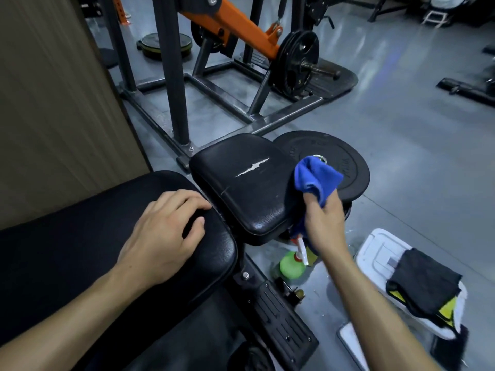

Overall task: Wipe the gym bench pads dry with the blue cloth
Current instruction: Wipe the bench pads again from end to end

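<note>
Nearest me, the left hand (163,231) lies flat on the back pad (80,250), fingers loosely spread and holding nothing, steadying the bench. Just beyond it, my right hand (325,223) pinches the cloth (316,178) by one gathered corner, so the rest bunches upward beside the right edge of the seat pad (249,183); whether the cloth touches the pad I cannot tell from this angle. The seat pad has a white tear (253,167) across its middle.

I judge the cloth light, soft and floppy: held by a corner it will drag and fold, so I would gather it into the palm and press it flat. The vinyl looks slick, and the tear's edges could snag fibres, so I would wipe along it. A spray bottle (293,263) stands on the floor below the seat.
</note>
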Demonstrator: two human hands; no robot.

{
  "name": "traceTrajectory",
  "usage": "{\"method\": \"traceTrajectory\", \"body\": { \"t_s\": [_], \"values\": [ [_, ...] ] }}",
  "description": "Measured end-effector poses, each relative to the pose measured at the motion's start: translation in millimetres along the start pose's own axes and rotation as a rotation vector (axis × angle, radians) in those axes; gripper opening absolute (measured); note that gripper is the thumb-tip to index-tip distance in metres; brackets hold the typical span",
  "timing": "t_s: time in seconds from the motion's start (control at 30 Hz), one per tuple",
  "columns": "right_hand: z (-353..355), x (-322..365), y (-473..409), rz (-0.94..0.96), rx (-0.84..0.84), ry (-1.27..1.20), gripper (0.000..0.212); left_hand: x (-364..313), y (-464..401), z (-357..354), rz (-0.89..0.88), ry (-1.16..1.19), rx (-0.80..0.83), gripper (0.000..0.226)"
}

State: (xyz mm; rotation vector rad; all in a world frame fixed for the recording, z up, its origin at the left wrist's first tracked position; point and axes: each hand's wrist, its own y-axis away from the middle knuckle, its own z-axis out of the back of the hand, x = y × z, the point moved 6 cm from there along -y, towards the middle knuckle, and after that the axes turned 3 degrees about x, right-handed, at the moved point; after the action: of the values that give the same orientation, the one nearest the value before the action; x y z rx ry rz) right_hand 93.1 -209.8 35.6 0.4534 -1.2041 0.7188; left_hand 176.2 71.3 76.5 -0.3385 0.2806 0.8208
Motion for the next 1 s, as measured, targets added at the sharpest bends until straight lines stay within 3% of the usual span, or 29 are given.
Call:
{"method": "traceTrajectory", "body": {
  "t_s": [0.07,0.17,0.3,0.4,0.6,0.73,1.0],
  "values": [
    [18.8,1.0,-23.3,-0.025,0.037,0.149,0.018,-0.2,1.2,0.6,-0.004,0.006,-0.001,0.029],
    [24.3,1.5,-25.4,-0.056,0.059,0.175,0.025,-0.6,2.3,2.0,-0.002,0.024,-0.007,0.028],
    [12.5,10.2,-8.4,0.039,0.088,0.193,0.011,-0.3,3.3,0.5,0.010,0.016,-0.009,0.028],
    [-0.9,30.7,-30.6,0.168,0.174,0.320,0.022,0.1,1.5,-0.7,-0.005,-0.003,-0.008,0.030],
    [-91.6,73.9,-127.1,0.304,0.508,0.706,0.027,0.4,-1.6,0.3,-0.009,0.028,0.008,0.028],
    [-149.4,86.4,-157.9,0.294,0.619,0.752,0.028,2.1,-2.8,2.3,-0.004,0.038,0.007,0.027],
    [-48.6,50.5,-117.5,0.256,0.519,0.542,0.015,3.6,-1.9,1.9,0.014,0.050,0.011,0.028]
  ]
}}
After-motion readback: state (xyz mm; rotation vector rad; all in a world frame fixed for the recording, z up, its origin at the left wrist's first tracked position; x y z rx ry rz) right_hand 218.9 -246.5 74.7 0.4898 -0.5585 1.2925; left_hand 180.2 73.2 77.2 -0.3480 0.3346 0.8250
